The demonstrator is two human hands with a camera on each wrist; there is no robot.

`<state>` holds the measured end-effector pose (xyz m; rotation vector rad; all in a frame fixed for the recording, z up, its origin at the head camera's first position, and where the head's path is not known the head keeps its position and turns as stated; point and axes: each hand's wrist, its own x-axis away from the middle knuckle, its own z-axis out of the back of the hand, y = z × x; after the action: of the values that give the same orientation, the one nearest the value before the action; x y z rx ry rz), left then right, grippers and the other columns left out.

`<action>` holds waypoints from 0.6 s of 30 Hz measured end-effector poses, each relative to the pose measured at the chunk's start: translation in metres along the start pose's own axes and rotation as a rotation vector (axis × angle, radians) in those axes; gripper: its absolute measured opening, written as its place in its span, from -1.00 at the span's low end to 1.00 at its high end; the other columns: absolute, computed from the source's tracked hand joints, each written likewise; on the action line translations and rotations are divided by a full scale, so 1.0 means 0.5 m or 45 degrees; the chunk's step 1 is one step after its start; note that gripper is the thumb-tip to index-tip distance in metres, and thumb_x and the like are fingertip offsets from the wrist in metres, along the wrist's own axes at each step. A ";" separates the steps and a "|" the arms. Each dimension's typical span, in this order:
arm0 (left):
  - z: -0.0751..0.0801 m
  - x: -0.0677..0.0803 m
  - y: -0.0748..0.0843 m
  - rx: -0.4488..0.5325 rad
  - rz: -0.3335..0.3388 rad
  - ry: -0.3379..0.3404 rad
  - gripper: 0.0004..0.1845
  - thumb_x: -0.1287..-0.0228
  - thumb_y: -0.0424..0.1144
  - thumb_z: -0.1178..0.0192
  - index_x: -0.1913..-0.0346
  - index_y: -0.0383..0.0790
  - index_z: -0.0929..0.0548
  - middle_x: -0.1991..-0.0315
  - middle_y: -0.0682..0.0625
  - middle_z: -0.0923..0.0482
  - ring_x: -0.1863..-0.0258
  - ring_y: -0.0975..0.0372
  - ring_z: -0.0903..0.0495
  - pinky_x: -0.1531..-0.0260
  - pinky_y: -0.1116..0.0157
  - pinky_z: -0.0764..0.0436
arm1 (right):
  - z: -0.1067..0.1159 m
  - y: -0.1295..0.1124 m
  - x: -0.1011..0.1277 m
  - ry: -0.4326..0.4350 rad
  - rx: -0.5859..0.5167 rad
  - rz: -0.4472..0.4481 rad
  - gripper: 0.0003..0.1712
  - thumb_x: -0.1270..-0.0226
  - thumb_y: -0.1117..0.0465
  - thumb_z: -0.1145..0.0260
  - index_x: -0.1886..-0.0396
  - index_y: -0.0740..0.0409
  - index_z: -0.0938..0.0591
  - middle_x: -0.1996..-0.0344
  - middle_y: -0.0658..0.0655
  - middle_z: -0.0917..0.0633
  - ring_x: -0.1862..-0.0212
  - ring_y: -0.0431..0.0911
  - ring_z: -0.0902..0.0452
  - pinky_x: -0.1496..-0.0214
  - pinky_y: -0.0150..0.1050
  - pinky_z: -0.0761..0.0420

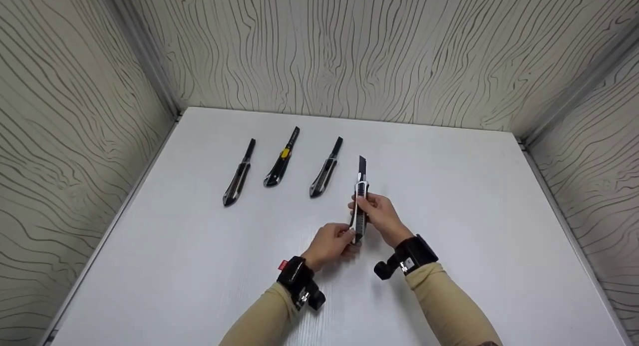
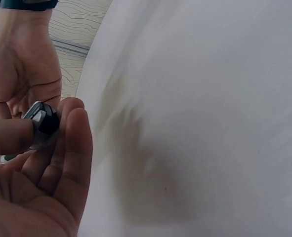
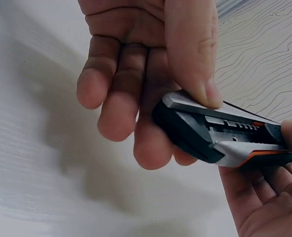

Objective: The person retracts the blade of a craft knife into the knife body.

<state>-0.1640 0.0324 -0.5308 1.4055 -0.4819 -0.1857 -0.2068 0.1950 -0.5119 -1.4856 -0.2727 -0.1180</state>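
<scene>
Hands grasp one utility knife – left hand pinching its butt, right hand gripping its middle.

Recording booth (wood-grain walls, white table).

Black-and-silver knife with orange trim; white table; wood-grain walls.

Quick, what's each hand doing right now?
Left hand: pinches the rear end of the utility knife.
Right hand: grips the same knife's body, thumb on top.
</scene>
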 end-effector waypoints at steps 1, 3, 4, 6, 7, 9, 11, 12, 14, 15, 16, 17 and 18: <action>0.000 0.000 0.000 -0.008 -0.003 0.001 -0.74 -0.43 -0.25 -0.05 0.21 -0.37 -0.68 0.30 -0.30 -0.73 0.31 -0.08 -0.74 0.31 0.11 -0.73 | 0.000 -0.001 0.000 -0.001 -0.004 0.002 -0.57 -0.50 0.17 -0.12 -0.15 0.43 -0.50 0.23 0.06 -0.75 0.19 -0.21 -0.66 0.07 -0.35 -0.64; 0.000 -0.001 -0.001 -0.014 -0.006 0.005 -0.74 -0.43 -0.25 -0.05 0.21 -0.37 -0.68 0.30 -0.30 -0.73 0.32 -0.07 -0.75 0.32 0.11 -0.73 | 0.000 -0.001 0.001 -0.009 -0.005 0.009 -0.58 -0.50 0.18 -0.12 -0.16 0.44 -0.49 0.23 0.06 -0.75 0.18 -0.21 -0.66 0.07 -0.35 -0.64; 0.000 0.000 -0.001 -0.006 -0.002 0.003 -0.74 -0.43 -0.25 -0.05 0.21 -0.38 -0.68 0.29 -0.31 -0.73 0.32 -0.07 -0.74 0.31 0.11 -0.73 | 0.000 -0.001 0.001 -0.011 -0.004 0.008 -0.59 -0.50 0.19 -0.12 -0.15 0.43 -0.49 0.23 0.06 -0.75 0.18 -0.21 -0.65 0.07 -0.35 -0.64; -0.001 0.002 -0.001 0.014 0.003 0.000 -0.74 -0.43 -0.26 -0.05 0.21 -0.40 -0.66 0.29 -0.33 -0.72 0.31 -0.08 -0.74 0.31 0.11 -0.74 | 0.001 0.000 0.002 -0.022 0.000 0.009 -0.59 -0.50 0.20 -0.11 -0.16 0.43 -0.48 0.23 0.06 -0.75 0.18 -0.21 -0.65 0.07 -0.34 -0.63; -0.001 0.002 -0.001 0.027 0.007 0.000 -0.74 -0.43 -0.26 -0.05 0.21 -0.41 -0.66 0.28 -0.35 -0.72 0.30 -0.10 -0.74 0.30 0.11 -0.74 | 0.001 0.001 0.002 -0.027 0.003 0.008 -0.60 -0.50 0.21 -0.11 -0.16 0.42 -0.48 0.22 0.06 -0.75 0.18 -0.22 -0.64 0.06 -0.35 -0.62; -0.002 0.004 0.000 0.053 0.015 -0.001 -0.74 -0.43 -0.27 -0.05 0.21 -0.43 -0.65 0.27 -0.37 -0.71 0.28 -0.12 -0.73 0.28 0.09 -0.73 | 0.002 0.002 0.002 -0.034 0.010 0.006 -0.59 -0.50 0.21 -0.12 -0.18 0.42 -0.47 0.21 0.06 -0.75 0.17 -0.22 -0.63 0.05 -0.35 -0.61; -0.002 0.006 0.000 0.075 0.018 -0.002 -0.74 -0.43 -0.27 -0.05 0.19 -0.44 -0.64 0.27 -0.38 -0.70 0.28 -0.12 -0.73 0.27 0.08 -0.73 | 0.001 0.002 0.002 -0.037 0.007 0.006 -0.58 -0.50 0.21 -0.12 -0.19 0.42 -0.46 0.19 0.07 -0.75 0.16 -0.22 -0.63 0.04 -0.35 -0.61; -0.002 0.007 0.001 0.089 0.022 -0.003 -0.73 -0.44 -0.26 -0.05 0.18 -0.44 -0.64 0.27 -0.37 -0.70 0.30 -0.09 -0.73 0.26 0.08 -0.73 | 0.001 0.002 0.001 -0.037 0.007 0.005 -0.58 -0.50 0.21 -0.12 -0.19 0.42 -0.46 0.19 0.08 -0.75 0.16 -0.23 -0.63 0.04 -0.35 -0.61; -0.001 0.008 0.000 0.129 0.034 -0.013 -0.73 -0.45 -0.26 -0.04 0.16 -0.44 -0.64 0.30 -0.32 -0.69 0.35 -0.01 -0.72 0.24 0.09 -0.73 | 0.001 0.001 0.001 -0.032 0.014 0.002 -0.58 -0.50 0.20 -0.12 -0.20 0.41 -0.46 0.17 0.09 -0.75 0.16 -0.22 -0.64 0.04 -0.36 -0.62; -0.001 0.007 -0.002 0.155 0.040 -0.022 -0.72 -0.45 -0.26 -0.04 0.15 -0.45 -0.64 0.32 -0.28 -0.68 0.38 0.05 -0.70 0.25 0.10 -0.73 | 0.002 0.001 0.001 -0.031 0.016 0.003 -0.58 -0.50 0.20 -0.12 -0.20 0.41 -0.46 0.17 0.10 -0.75 0.16 -0.22 -0.64 0.04 -0.36 -0.62; -0.001 0.007 -0.004 0.179 0.048 -0.032 -0.71 -0.46 -0.25 -0.03 0.15 -0.46 -0.63 0.35 -0.24 -0.67 0.40 0.11 -0.67 0.25 0.12 -0.73 | 0.001 0.000 0.000 -0.028 0.016 0.004 -0.58 -0.50 0.21 -0.11 -0.20 0.41 -0.46 0.16 0.11 -0.75 0.16 -0.21 -0.64 0.05 -0.36 -0.62; -0.001 0.007 -0.005 0.200 0.053 -0.047 -0.70 -0.46 -0.25 -0.02 0.14 -0.48 -0.63 0.37 -0.20 -0.64 0.42 0.16 -0.64 0.26 0.14 -0.73 | 0.002 0.000 0.000 -0.029 0.020 0.009 -0.57 -0.50 0.21 -0.11 -0.21 0.41 -0.46 0.15 0.12 -0.74 0.16 -0.21 -0.64 0.05 -0.36 -0.62; 0.000 0.007 -0.007 0.212 0.055 -0.059 -0.69 -0.47 -0.25 -0.02 0.14 -0.49 -0.62 0.39 -0.16 -0.62 0.43 0.20 -0.62 0.26 0.16 -0.73 | 0.002 0.000 0.000 -0.023 0.016 0.007 -0.58 -0.50 0.21 -0.11 -0.20 0.41 -0.46 0.15 0.12 -0.74 0.16 -0.20 -0.64 0.06 -0.35 -0.62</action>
<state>-0.1603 0.0305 -0.5332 1.5544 -0.5761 -0.1456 -0.2070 0.1957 -0.5119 -1.4757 -0.2834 -0.0981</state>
